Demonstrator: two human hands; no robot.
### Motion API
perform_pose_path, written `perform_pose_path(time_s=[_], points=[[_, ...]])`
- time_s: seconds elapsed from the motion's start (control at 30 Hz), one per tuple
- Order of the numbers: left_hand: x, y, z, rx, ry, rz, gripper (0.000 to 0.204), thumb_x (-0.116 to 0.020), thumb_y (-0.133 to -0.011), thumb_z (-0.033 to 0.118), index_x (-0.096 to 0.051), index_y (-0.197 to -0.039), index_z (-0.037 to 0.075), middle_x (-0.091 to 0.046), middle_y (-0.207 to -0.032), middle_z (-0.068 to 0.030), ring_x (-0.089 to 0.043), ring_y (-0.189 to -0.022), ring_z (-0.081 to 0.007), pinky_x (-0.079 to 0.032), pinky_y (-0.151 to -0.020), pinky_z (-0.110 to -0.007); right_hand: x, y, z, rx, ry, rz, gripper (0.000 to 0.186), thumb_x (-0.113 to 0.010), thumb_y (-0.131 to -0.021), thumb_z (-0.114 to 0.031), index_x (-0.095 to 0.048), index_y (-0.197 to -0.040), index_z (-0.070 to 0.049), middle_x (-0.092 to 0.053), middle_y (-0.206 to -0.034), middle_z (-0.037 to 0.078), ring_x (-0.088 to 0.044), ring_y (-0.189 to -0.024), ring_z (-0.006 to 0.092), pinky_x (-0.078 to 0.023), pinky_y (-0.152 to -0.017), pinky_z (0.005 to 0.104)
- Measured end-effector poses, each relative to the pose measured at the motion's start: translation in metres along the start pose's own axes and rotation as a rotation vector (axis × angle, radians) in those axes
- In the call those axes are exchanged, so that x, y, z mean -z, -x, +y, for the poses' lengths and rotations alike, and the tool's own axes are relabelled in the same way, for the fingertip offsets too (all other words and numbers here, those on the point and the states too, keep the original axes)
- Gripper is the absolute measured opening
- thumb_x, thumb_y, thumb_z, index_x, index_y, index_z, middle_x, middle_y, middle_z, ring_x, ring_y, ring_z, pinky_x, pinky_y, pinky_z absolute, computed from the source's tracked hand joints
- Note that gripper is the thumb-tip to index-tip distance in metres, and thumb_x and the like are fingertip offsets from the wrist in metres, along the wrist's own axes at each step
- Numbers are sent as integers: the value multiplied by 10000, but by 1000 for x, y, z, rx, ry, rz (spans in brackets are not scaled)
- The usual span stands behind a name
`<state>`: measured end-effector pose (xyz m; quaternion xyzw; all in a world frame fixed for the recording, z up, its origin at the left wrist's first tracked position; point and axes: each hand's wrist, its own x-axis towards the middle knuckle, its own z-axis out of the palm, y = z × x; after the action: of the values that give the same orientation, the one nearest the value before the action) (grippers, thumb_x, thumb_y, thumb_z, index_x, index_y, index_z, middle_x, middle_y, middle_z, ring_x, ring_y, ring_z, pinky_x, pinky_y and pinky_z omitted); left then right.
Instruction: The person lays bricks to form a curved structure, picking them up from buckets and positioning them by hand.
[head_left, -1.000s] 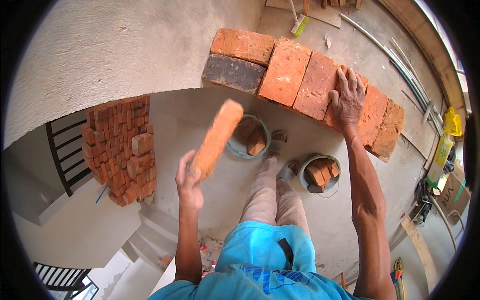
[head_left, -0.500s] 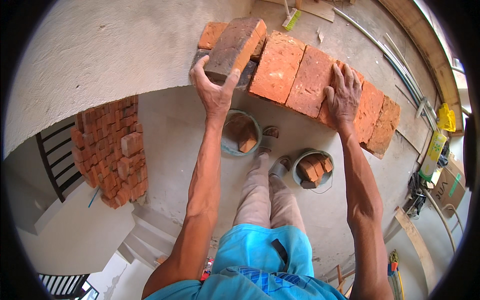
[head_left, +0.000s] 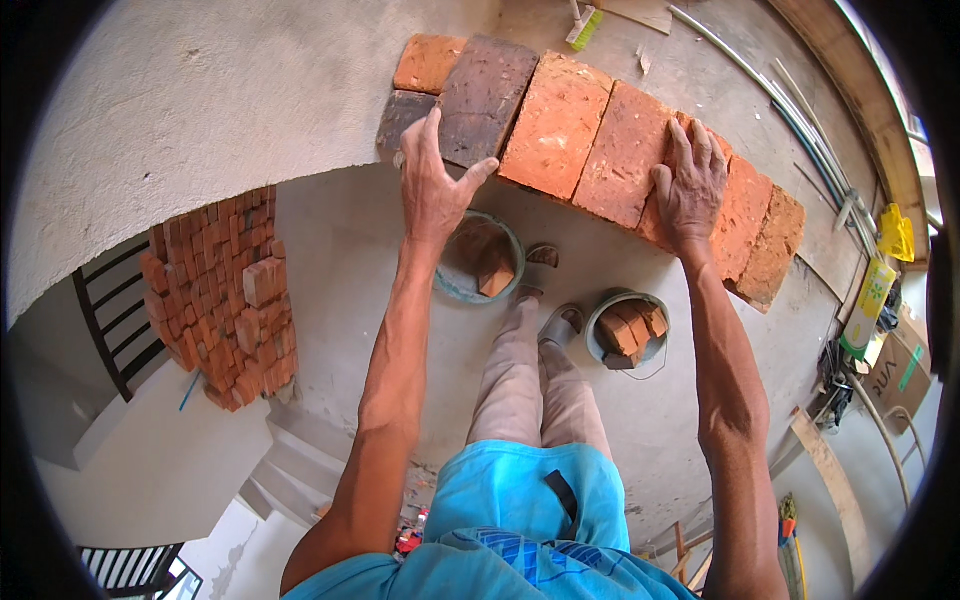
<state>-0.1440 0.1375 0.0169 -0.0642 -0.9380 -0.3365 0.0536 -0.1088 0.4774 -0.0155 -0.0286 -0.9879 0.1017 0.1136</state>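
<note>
Left hand (head_left: 432,190) is gripping the near end of a dark brick (head_left: 487,98), thumb on its right edge, fingers over the left, pressing it flat at the left end of a curved brick row (head_left: 625,155) topping a grey plastered wall (head_left: 200,110). Right hand (head_left: 690,185) is lying open, palm down, on the row's orange bricks, grasping nothing. Below on the floor, a left bucket (head_left: 470,285) is holding brick pieces, its rim partly hidden by the left wrist; a right bucket (head_left: 628,328) is holding several brick chunks. A stacked brick pile (head_left: 225,300) is standing left. Fisheye rim is cutting off pipes and boxes at right; those are hard to make out.
</note>
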Motion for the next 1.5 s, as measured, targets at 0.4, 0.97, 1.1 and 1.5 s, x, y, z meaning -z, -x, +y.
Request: perform_pose_path(time_s=[0.4,0.97,1.1,1.5], points=[[18,31,0,47,-30,160,664,-806,-869,270,-525,-1402,-11,-535,-1322,-200,-557,-1224,-346,-469,-1031,-452,-8,-1,4,61,-18,46,575,-617,-881,-304,-543,-1436,-174,-468,-1492,121,-400,-1412,343,-293,-1198,484],[-216,297,-180,1257,-132,-405,1041,-770,-724,674,-477,-1386,-74,-518,-1370,-328,-532,-1278,-467,-454,-1063,-554,5,-3,-15,119,1,58,573,-519,-869,-220,-558,-1421,-74,-517,-1459,202,-447,-1363,388,-338,-1172,457],[-256,309,-210,1377,-121,-480,1081,-771,-696,706,-471,-1407,-51,-503,-1398,-306,-533,-1285,-450,-462,-1066,-542,-1,-6,-11,175,43,72,576,-508,-837,-177,-566,-1389,-22,-525,-1443,214,-455,-1352,389,-343,-1168,451],[-222,313,-209,1346,-149,-354,1127,-759,-663,765,-520,-1311,-126,-560,-1348,-302,-552,-1272,-462,-504,-1016,-519,-18,2,27,248,-38,43,538,-542,-962,-338,-557,-1477,-185,-516,-1511,149,-449,-1384,335,-331,-1173,446]])
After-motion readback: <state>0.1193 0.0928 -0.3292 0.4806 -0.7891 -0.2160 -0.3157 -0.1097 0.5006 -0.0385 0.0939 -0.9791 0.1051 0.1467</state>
